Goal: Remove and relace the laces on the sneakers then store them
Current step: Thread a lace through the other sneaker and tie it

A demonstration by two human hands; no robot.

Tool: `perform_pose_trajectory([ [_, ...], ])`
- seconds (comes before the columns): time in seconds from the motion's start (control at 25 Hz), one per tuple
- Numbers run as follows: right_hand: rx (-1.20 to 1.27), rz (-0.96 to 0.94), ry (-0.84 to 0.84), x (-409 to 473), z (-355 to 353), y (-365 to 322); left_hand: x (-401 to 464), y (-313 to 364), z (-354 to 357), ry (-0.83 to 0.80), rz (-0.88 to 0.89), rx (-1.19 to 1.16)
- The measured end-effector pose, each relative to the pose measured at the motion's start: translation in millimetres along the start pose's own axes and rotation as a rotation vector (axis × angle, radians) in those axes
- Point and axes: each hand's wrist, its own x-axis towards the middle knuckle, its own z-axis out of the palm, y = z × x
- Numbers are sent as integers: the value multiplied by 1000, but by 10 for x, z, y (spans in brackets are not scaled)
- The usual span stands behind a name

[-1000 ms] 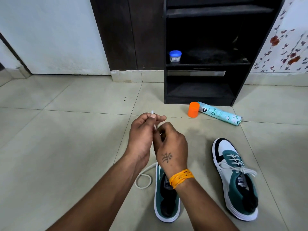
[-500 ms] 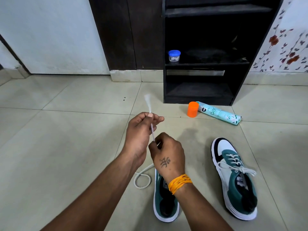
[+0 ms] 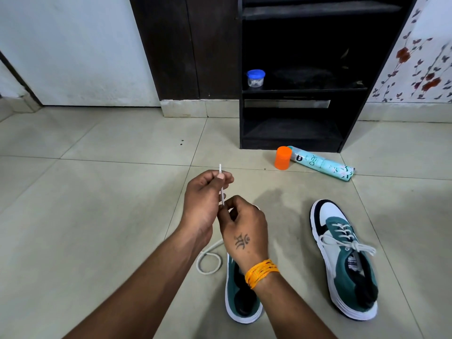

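Left hand (image 3: 205, 199) and right hand (image 3: 241, 227) pinch a thin white lace (image 3: 222, 192) taut between them, above a laceless teal suede sneaker (image 3: 241, 297).

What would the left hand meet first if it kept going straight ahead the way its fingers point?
Probably nothing soon: left hand points over bare floor toward the orange cap; depth is unclear.
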Motion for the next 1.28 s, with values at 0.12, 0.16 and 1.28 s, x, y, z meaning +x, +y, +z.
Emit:
perform_pose_trajectory([
  [0.12,-25,26,-13,-51,38,28,-6,-72,-18,53,-18,33],
  [0.16,-23,30,-25,-55,42,31,7,-86,-31,68,-5,46],
  [1.28,-96,238,179,-683,-75,831,-219,-1179,15,-140,486,1113],
])
